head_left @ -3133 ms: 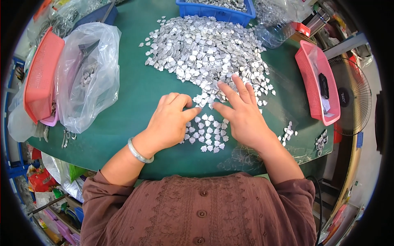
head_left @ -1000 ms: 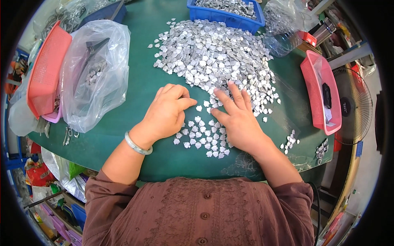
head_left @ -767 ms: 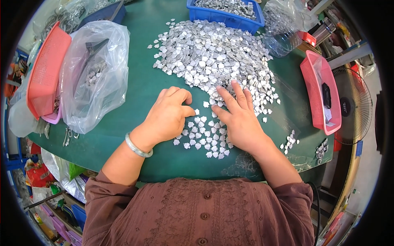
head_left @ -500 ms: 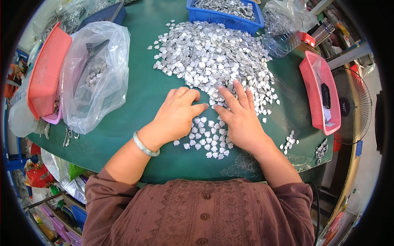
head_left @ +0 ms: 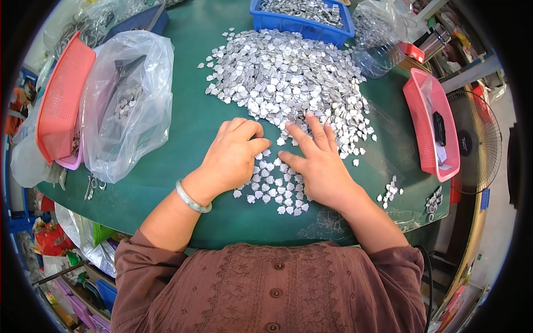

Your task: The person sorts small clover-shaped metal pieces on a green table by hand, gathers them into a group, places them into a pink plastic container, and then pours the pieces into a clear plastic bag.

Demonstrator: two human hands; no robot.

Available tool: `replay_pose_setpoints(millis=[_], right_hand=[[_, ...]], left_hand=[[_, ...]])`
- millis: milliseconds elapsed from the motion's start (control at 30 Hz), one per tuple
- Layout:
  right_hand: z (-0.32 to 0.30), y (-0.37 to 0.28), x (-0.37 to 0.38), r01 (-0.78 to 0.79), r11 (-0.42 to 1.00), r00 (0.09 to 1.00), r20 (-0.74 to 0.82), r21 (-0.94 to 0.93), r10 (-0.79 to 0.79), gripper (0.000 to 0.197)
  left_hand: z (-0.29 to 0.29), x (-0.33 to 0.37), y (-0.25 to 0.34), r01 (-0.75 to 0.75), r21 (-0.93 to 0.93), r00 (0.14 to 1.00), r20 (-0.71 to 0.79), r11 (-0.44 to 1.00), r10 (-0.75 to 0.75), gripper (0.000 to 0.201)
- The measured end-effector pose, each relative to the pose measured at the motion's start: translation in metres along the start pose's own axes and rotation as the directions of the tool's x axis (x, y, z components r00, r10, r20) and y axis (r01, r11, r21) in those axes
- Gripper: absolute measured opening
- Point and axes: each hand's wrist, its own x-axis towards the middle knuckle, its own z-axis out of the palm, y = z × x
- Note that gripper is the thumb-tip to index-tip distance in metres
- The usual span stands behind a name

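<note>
A wide heap of small flat silver metal pieces (head_left: 288,77) covers the middle of the green table (head_left: 183,127). A smaller patch of the same pieces (head_left: 275,186) lies near the front edge between my hands. My left hand (head_left: 233,155) rests palm down with curled fingers at the patch's left side, fingertips at the heap's near edge. My right hand (head_left: 313,164) lies flat with fingers spread on the pieces, reaching into the heap. Whether either hand pinches a piece is hidden. A pale bangle sits on my left wrist.
A clear plastic bag (head_left: 125,102) holding some pieces lies at the left, beside an orange basket (head_left: 61,91). A blue tray (head_left: 302,16) of pieces stands at the back. A pink basket (head_left: 430,125) sits at the right, near a small cluster of pieces (head_left: 390,191).
My hands have stayed at the heap's near edge, shifting slightly. The left hand's fingers have moved closer to the right hand, and the small patch near the front has spread.
</note>
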Motion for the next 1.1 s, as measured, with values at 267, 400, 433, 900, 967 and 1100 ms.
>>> replay_pose_setpoints(millis=[267,400,433,900,967,1100], right_hand=[[0.009,0.003,0.005,-0.023,0.999,0.998,-0.052,-0.041,0.021,0.045],[0.014,0.01,0.007,-0.067,0.993,0.989,-0.137,-0.093,0.054,0.047],[0.017,0.011,0.006,-0.07,0.993,0.989,-0.138,-0.094,0.056,0.047],[0.001,0.016,-0.01,-0.101,0.995,0.986,-0.132,-0.007,0.099,0.04],[0.004,0.016,-0.01,-0.101,0.993,0.987,-0.128,-0.065,0.092,0.04],[0.003,0.013,-0.013,-0.085,0.996,0.992,-0.091,-0.031,0.082,0.041]], left_hand=[[0.004,0.001,0.001,0.006,0.009,1.0,-0.01,1.0,-0.006,0.035],[0.003,0.002,0.002,-0.001,0.003,1.0,0.026,1.0,0.001,0.034],[0.003,0.002,0.003,-0.004,0.002,1.0,0.026,1.0,0.004,0.034],[0.003,-0.001,0.004,-0.025,-0.027,1.0,0.015,0.999,0.026,0.03],[0.003,0.0,0.006,-0.035,-0.021,0.999,0.041,0.999,0.036,0.032],[0.0,-0.002,0.003,-0.068,-0.012,0.995,0.075,0.998,0.069,0.036]])
